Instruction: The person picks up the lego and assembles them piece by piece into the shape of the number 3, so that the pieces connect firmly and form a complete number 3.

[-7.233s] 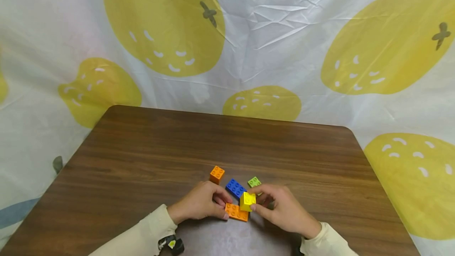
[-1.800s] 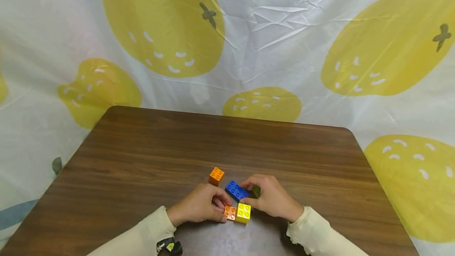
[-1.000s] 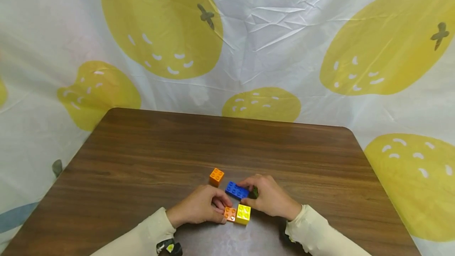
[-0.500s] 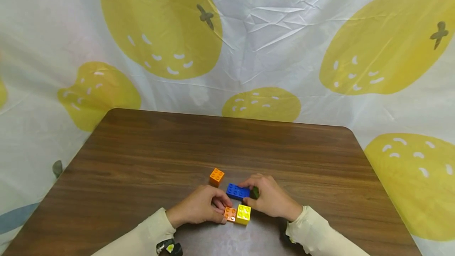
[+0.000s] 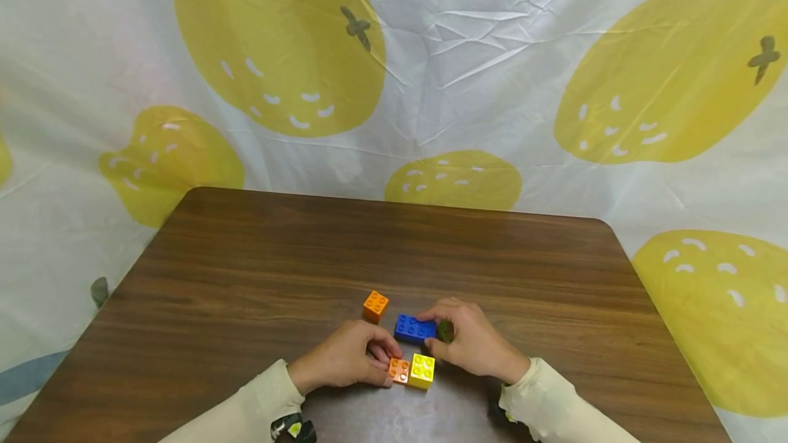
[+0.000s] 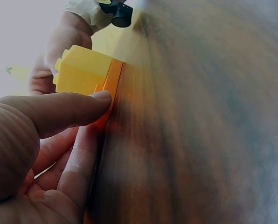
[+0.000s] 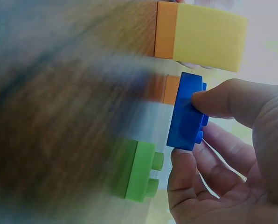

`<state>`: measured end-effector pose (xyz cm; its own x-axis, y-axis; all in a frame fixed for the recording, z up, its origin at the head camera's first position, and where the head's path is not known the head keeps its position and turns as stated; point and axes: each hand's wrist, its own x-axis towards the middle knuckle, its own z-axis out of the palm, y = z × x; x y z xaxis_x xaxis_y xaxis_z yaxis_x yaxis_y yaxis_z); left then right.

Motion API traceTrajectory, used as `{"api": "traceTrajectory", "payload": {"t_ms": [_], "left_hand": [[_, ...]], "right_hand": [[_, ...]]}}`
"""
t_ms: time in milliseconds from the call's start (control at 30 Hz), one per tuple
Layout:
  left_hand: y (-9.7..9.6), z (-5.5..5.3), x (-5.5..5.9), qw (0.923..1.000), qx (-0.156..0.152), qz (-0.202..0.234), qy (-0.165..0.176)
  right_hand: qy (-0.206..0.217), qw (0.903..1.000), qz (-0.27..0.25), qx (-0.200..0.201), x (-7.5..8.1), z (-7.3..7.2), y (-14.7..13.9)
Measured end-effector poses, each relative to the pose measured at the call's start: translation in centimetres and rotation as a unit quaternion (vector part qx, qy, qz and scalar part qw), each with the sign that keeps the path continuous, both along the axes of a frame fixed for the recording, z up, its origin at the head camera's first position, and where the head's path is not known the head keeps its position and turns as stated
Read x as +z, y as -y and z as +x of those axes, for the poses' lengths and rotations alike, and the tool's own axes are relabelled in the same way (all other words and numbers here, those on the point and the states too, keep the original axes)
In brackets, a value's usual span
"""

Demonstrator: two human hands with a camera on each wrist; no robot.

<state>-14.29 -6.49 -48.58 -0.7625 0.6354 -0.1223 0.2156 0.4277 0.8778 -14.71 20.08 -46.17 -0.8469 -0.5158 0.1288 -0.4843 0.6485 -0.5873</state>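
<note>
My left hand (image 5: 345, 355) pinches the left end of a flat orange toy brick (image 5: 398, 370) between thumb and fingers. A taller yellow brick (image 5: 421, 370) sits on that brick's right half; in the left wrist view the yellow block (image 6: 85, 70) is pressed flush on the orange one. Thumb and fingertips of my right hand (image 5: 473, 342) grip a blue brick (image 5: 409, 327) by its ends, studs up. The right wrist view has the blue brick (image 7: 184, 116) raised off the table, its shadow beneath.
A small green brick (image 5: 444, 331) lies by my right hand, partly hidden behind it. Beyond my left hand stands a tall orange brick (image 5: 375, 305). All are on a brown wooden table (image 5: 394, 245), with a fruit-patterned curtain (image 5: 468, 74) behind.
Earlier, the right hand held the yellow brick over the flat orange one; the yellow now sits on it. The right hand took hold of the blue brick and turned it. The left hand barely moved.
</note>
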Motion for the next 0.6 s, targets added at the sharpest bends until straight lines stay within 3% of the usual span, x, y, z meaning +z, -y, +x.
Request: {"api": "traceTrajectory", "payload": {"t_ms": [600], "left_hand": [[0.1,0.0,0.0,1.0000,-0.001,0.001,-0.005]], "right_hand": [[0.003,0.9996,-0.029,0.002,1.2,0.7,-0.4]]}}
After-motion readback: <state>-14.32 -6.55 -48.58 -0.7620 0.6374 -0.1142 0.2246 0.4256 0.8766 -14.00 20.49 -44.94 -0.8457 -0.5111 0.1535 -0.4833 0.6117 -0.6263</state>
